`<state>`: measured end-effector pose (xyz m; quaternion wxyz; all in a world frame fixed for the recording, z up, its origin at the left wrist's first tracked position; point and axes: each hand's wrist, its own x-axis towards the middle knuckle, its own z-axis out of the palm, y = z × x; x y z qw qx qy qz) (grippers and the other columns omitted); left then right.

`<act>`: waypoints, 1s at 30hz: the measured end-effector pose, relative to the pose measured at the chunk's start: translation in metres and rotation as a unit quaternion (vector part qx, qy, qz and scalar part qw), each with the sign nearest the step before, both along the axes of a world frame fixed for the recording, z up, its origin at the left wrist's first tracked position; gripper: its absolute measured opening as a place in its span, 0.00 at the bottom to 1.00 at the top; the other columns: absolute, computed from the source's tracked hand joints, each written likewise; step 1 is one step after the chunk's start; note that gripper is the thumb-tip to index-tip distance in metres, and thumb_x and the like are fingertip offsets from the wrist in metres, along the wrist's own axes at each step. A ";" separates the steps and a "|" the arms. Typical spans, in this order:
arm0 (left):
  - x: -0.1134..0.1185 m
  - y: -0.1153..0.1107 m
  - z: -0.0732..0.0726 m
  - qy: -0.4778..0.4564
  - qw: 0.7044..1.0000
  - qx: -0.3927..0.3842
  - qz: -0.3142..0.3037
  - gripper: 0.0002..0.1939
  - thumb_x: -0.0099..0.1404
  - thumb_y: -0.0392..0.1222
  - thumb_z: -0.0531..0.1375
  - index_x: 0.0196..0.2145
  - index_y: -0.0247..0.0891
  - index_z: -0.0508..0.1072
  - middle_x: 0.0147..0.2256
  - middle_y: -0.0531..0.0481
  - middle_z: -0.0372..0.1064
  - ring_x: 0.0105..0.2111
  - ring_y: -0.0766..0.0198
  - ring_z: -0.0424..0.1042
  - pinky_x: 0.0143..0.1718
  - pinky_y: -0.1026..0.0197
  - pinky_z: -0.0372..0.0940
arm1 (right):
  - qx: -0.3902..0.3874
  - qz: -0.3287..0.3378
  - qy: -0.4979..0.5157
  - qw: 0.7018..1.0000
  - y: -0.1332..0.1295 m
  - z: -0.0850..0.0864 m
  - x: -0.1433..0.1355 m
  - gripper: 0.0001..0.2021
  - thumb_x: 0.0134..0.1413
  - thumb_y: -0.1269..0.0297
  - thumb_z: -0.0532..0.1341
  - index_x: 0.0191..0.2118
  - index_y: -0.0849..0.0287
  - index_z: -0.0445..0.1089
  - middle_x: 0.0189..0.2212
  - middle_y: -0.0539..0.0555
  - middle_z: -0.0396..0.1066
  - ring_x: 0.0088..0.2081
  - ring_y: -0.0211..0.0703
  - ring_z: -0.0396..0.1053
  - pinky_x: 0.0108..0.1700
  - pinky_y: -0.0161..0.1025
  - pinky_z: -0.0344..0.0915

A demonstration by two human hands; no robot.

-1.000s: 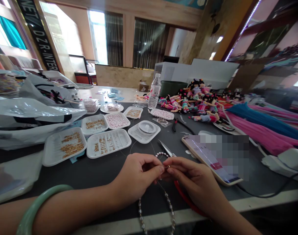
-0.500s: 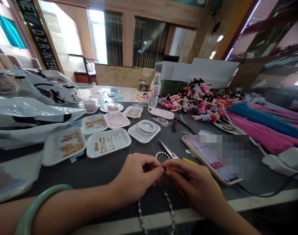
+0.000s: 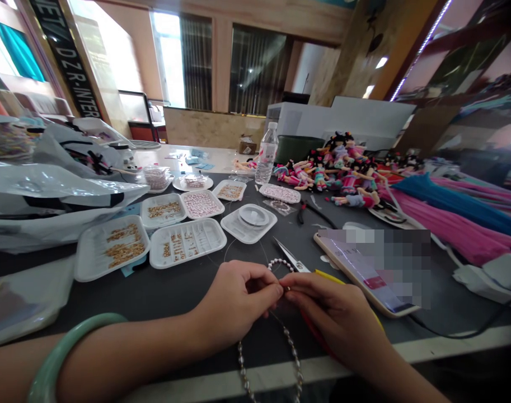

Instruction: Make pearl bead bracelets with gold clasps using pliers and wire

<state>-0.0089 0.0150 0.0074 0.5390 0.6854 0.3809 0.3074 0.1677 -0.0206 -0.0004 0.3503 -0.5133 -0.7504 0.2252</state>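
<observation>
Grip: left hand [image 3: 239,296], right hand [image 3: 339,313] | pinching | glossy, rounded bead strand [image 3: 294,354]

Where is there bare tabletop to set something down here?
The tabletop is bare between the left forearm and the compartment tray; a smaller patch lies between the spool tray, black tool and scissors. Crowded spots: the left hand and right hand, with beaded strand and scissors close, and the back right, where dolls lie piled.

Craft workshop with bead trays [image 3: 206,216], dolls [image 3: 350,180]
</observation>
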 end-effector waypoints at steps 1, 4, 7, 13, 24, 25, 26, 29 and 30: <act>0.000 0.000 0.000 0.001 1.000 0.002 0.000 0.09 0.58 0.40 0.57 0.24 0.34 0.73 0.20 0.52 0.66 0.21 0.68 0.65 0.24 0.66 0.60 | 0.001 0.001 -0.001 1.000 0.000 0.000 0.000 0.07 0.56 0.66 0.57 0.36 0.51 0.73 0.28 0.47 0.78 0.31 0.39 0.76 0.33 0.32 0.69; 0.000 0.001 -0.001 0.009 1.000 0.008 0.000 0.09 0.58 0.40 0.57 0.24 0.34 0.73 0.20 0.53 0.66 0.21 0.68 0.65 0.24 0.66 0.60 | 0.000 0.004 0.000 1.000 0.001 0.000 0.000 0.07 0.56 0.66 0.57 0.37 0.51 0.73 0.28 0.47 0.78 0.31 0.39 0.76 0.33 0.31 0.69; -0.001 0.000 -0.001 0.016 1.000 0.012 0.001 0.09 0.58 0.40 0.57 0.24 0.34 0.73 0.19 0.53 0.65 0.20 0.68 0.65 0.24 0.67 0.59 | -0.002 0.004 0.004 1.000 0.001 0.001 0.000 0.07 0.56 0.67 0.57 0.37 0.51 0.73 0.28 0.47 0.78 0.30 0.38 0.76 0.33 0.31 0.68; 0.000 -0.002 0.002 0.028 0.999 0.018 -0.001 0.09 0.57 0.38 0.57 0.23 0.34 0.73 0.18 0.53 0.65 0.20 0.69 0.64 0.22 0.68 0.58 | -0.005 0.006 0.008 1.000 -0.001 0.000 0.001 0.07 0.56 0.67 0.58 0.35 0.51 0.73 0.28 0.46 0.78 0.30 0.38 0.76 0.32 0.31 0.68; 0.000 -0.002 -0.001 0.042 0.999 0.031 -0.002 0.09 0.58 0.39 0.57 0.23 0.34 0.73 0.18 0.54 0.65 0.20 0.69 0.64 0.23 0.68 0.58 | 0.020 0.005 0.002 1.000 0.000 -0.001 0.001 0.07 0.55 0.68 0.58 0.36 0.51 0.73 0.29 0.46 0.79 0.30 0.37 0.76 0.33 0.30 0.68; 0.000 -0.002 -0.001 0.042 0.999 0.030 -0.001 0.09 0.58 0.38 0.57 0.23 0.34 0.73 0.18 0.54 0.64 0.20 0.69 0.64 0.23 0.68 0.58 | 0.021 0.006 0.000 1.000 0.000 -0.001 0.001 0.07 0.55 0.68 0.58 0.36 0.51 0.73 0.29 0.46 0.79 0.30 0.37 0.76 0.33 0.30 0.68; 0.000 -0.002 -0.002 0.042 0.999 0.030 -0.001 0.09 0.58 0.38 0.57 0.23 0.34 0.73 0.18 0.54 0.64 0.20 0.69 0.64 0.22 0.68 0.58 | 0.022 0.007 -0.002 1.000 0.000 -0.001 0.001 0.07 0.56 0.68 0.58 0.36 0.51 0.73 0.30 0.46 0.79 0.30 0.36 0.76 0.32 0.30 0.67; -0.001 -0.003 -0.001 0.040 0.999 0.033 -0.002 0.09 0.58 0.38 0.57 0.23 0.34 0.73 0.18 0.54 0.64 0.20 0.69 0.64 0.22 0.68 0.58 | 0.021 0.004 -0.006 1.000 0.000 -0.001 0.001 0.07 0.56 0.68 0.58 0.36 0.50 0.73 0.29 0.46 0.78 0.30 0.37 0.76 0.32 0.30 0.68; -0.001 -0.003 -0.001 0.040 0.999 0.034 -0.003 0.09 0.58 0.38 0.57 0.23 0.34 0.73 0.18 0.54 0.64 0.20 0.69 0.64 0.22 0.68 0.58 | 0.022 0.004 -0.007 1.000 0.000 -0.001 0.001 0.07 0.56 0.68 0.58 0.36 0.50 0.73 0.29 0.46 0.78 0.30 0.37 0.76 0.33 0.30 0.68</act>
